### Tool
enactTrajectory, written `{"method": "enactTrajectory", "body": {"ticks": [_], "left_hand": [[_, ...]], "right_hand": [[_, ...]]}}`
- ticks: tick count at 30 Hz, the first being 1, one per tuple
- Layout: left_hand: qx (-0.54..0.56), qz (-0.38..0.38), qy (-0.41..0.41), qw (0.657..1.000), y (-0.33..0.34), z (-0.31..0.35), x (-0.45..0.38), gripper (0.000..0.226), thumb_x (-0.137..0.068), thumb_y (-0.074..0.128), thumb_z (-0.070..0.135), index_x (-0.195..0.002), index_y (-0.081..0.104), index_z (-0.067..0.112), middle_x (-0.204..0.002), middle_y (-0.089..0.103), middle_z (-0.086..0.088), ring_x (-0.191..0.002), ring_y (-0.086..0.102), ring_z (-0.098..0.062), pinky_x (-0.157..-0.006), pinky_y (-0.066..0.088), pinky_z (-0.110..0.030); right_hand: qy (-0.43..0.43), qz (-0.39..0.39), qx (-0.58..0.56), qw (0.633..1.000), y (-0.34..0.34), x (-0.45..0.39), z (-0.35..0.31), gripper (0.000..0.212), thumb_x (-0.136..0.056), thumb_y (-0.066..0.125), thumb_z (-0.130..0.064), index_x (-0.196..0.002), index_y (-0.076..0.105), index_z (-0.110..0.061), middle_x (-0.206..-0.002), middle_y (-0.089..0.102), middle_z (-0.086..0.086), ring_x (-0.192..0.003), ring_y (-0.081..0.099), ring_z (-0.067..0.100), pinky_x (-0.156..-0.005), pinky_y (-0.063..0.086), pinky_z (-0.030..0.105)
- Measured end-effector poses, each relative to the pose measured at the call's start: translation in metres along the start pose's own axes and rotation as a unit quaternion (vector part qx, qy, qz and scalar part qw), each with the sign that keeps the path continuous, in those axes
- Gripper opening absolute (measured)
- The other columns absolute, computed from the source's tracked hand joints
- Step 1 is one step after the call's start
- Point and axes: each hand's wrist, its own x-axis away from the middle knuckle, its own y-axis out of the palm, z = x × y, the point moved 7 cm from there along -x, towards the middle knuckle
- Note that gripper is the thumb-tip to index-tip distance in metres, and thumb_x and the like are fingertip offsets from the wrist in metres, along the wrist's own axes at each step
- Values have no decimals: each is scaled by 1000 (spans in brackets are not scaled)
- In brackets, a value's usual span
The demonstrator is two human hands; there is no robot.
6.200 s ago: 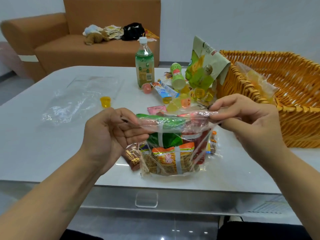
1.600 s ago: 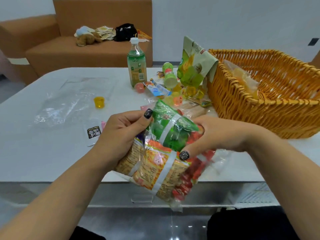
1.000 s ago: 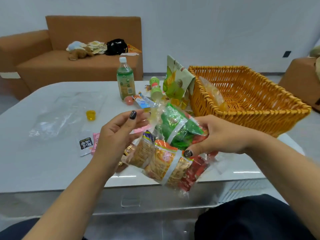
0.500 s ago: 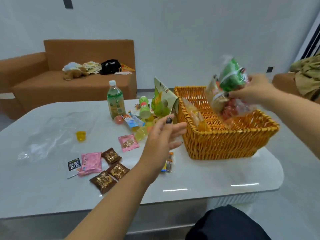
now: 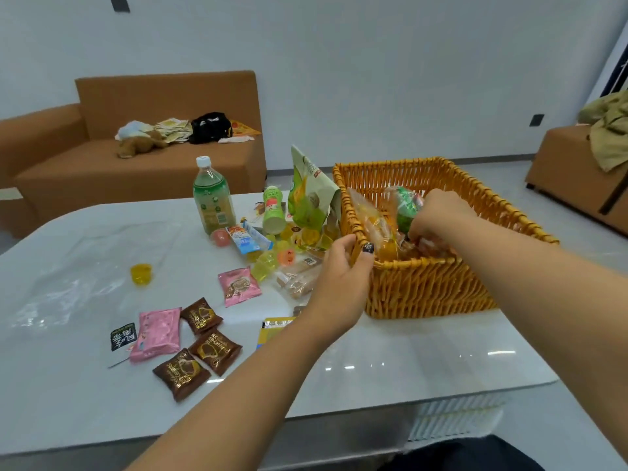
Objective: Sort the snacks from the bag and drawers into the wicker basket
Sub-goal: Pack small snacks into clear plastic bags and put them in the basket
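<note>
The orange wicker basket (image 5: 424, 287) stands on the right half of the white table (image 5: 390, 362). My right hand (image 5: 438, 215) reaches down inside it and grips the clear bag of snack packs (image 5: 406, 207), whose green pack shows above my fingers. My left hand (image 5: 339, 277) grips the basket's near left corner rim, thumb over the top. Another clear packet (image 5: 368, 220) leans inside against the basket's left wall. Loose snacks lie on the table: brown chocolate packets (image 5: 200, 345), pink packets (image 5: 158, 333), yellow jelly cups (image 5: 292, 244).
A green drink bottle (image 5: 212, 198), a small green bottle (image 5: 273, 210) and a tall green snack bag (image 5: 311, 195) stand left of the basket. An empty clear plastic bag (image 5: 78, 266) lies at the left. Brown sofas stand behind the table and at far right.
My right hand has lowered the bag of snack packs from above the basket down into it. My left hand, open in the air before, now holds the basket's corner rim.
</note>
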Motion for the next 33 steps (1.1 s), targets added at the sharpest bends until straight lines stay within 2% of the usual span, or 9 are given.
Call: {"method": "enactTrajectory", "body": {"ticks": [5,9,11,13,16,20,25,29,33], "left_hand": [[-90,-6,-18,996,26,0,-43,80,-86,39,57,-153,20,17,-160,20,-3,-146,20,-26,-119,22,-52],[-103,-9,-18,995,41,-10,-47,73,-103,37,31,-155,-11,16,-162,-18,4,-150,-11,-14,-119,0,-32],[-99,2,-9,995,42,-15,-49,71,-103,37,24,-155,-11,19,-162,-19,8,-149,-10,-12,-119,2,-31],[-91,4,-4,996,43,-16,-49,70,-102,36,20,-156,-8,22,-162,-18,10,-149,-9,-12,-119,4,-33],[-91,5,1,996,43,-16,-50,67,-102,36,18,-156,-2,26,-162,-17,11,-149,-8,-12,-119,6,-34],[-101,7,5,995,43,-18,-51,66,-101,36,19,-157,0,27,-162,-17,11,-149,-8,-12,-119,6,-34],[-134,-5,8,991,43,-16,-50,68,-102,35,23,-156,-5,24,-162,-18,7,-150,-8,-15,-120,5,-38],[-241,12,18,970,36,-3,-55,74,-99,38,20,-155,-9,19,-162,-19,1,-149,-18,-19,-121,-3,-51],[-223,51,108,968,23,36,-84,58,-95,39,23,-151,28,19,-159,26,-1,-146,21,-20,-119,17,-52]], "right_hand": [[-6,6,32,999,3,-1,-13,42,-69,83,-30,-94,56,-9,-80,58,5,-71,59,21,-54,50,30],[-1,-51,-24,998,6,0,-14,42,-80,71,-38,-103,60,-5,-74,59,5,-63,57,18,-61,53,30],[-12,-151,-132,979,12,4,-13,57,-89,59,-47,-127,52,-5,-104,60,14,-93,61,27,-85,53,40],[-9,-200,-246,948,15,2,-5,58,-93,47,-52,-140,40,-19,-135,47,12,-123,46,34,-107,36,54],[27,-200,-328,923,28,-6,13,57,-93,48,-49,-141,39,-21,-146,41,11,-132,37,36,-111,26,60],[2,-232,-305,924,43,-4,7,71,-90,54,-49,-150,27,-23,-158,21,13,-143,21,37,-114,19,55],[-5,-253,-207,945,36,3,2,67,-85,63,-45,-140,39,-14,-139,41,17,-125,41,35,-100,36,47],[-34,-201,-107,973,28,5,2,22,-81,68,-27,-83,57,-8,-82,54,6,-68,49,16,-62,42,26],[-35,-179,-46,982,34,4,-1,21,-73,76,-21,-76,60,-8,-67,63,2,-55,55,13,-51,44,22]]}}
